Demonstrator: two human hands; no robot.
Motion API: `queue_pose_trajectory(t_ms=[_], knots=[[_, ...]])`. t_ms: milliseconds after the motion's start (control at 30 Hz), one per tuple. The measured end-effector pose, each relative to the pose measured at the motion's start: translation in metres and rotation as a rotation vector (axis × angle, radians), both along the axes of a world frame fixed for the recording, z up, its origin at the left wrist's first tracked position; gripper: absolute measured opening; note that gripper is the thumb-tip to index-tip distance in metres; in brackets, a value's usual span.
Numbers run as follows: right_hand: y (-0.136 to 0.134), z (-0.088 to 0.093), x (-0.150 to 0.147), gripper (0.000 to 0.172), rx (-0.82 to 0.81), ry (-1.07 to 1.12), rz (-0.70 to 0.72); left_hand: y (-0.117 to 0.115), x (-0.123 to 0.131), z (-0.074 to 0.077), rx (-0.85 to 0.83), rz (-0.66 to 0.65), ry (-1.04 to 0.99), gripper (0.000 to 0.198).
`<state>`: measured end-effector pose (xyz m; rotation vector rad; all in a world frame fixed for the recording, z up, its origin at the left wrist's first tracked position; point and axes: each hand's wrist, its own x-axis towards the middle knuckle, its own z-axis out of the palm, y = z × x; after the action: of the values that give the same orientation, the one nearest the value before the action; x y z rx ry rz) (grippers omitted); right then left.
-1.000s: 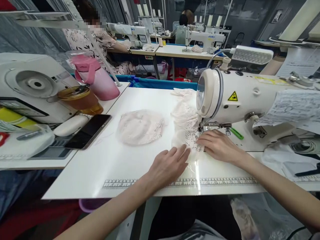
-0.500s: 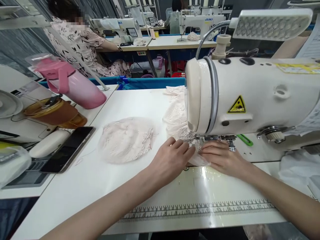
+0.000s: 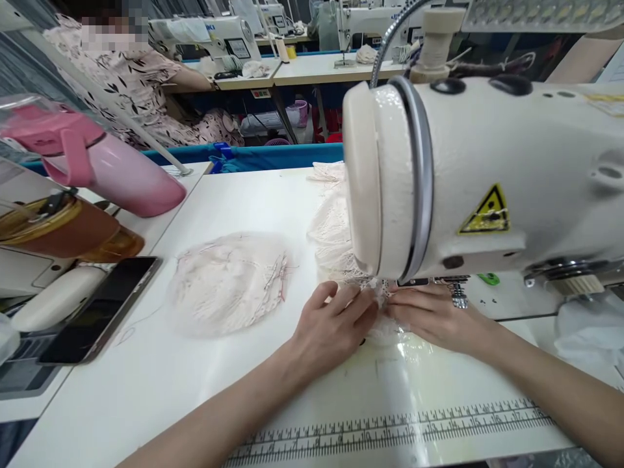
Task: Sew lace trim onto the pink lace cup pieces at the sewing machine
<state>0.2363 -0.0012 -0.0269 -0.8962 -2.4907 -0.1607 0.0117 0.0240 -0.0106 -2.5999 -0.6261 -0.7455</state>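
Head view: your left hand (image 3: 341, 318), loosely curled, and flatter right hand (image 3: 433, 315) touch the lace fabric (image 3: 332, 227) running toward eleven o'clock, partly behind the sewing machine (image 3: 468, 149); whether either pinches, I can't tell. Uneven pulling could pucker it; straying fingers could meet the needle.

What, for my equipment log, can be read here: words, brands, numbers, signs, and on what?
"UKI": rear left sewing machine; first letter not visible.
Yellow warning triangle, wordless: front sewing machine.
Ruler digits: too small to read surely.
Yellow label, rear table label: unreadable.
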Motion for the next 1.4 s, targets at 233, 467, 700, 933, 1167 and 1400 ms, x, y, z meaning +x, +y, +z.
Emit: queue_pose_trajectory(t_ms=[233, 467, 700, 933, 1167, 1400], knots=[[0.005, 0.010, -0.003, 0.021, 0.067, 0.106, 0.081, 0.002, 0.001, -0.009, -0.279, 0.010, 0.106, 0.039], [0.004, 0.011, -0.005, 0.020, 0.047, 0.112, 0.051, 0.003, -0.001, -0.009, -0.323, 0.011, 0.153, 0.047], [0.003, 0.007, -0.004, 0.021, 0.112, 0.108, 0.039, 0.003, -0.001, -0.005, -0.354, 0.011, 0.153, 0.046], [0.002, 0.004, -0.005, 0.029, 0.115, 0.073, -0.012, 0.003, -0.001, -0.006, -0.357, 0.012, 0.133, 0.047], [0.000, 0.011, -0.006, 0.027, 0.240, 0.055, -0.092, 0.003, 0.000, -0.006, -0.372, 0.032, 0.156, 0.046], [0.000, 0.013, -0.005, 0.026, 0.233, 0.037, -0.127, 0.002, 0.002, -0.003, -0.398, 0.057, 0.164, 0.049]])
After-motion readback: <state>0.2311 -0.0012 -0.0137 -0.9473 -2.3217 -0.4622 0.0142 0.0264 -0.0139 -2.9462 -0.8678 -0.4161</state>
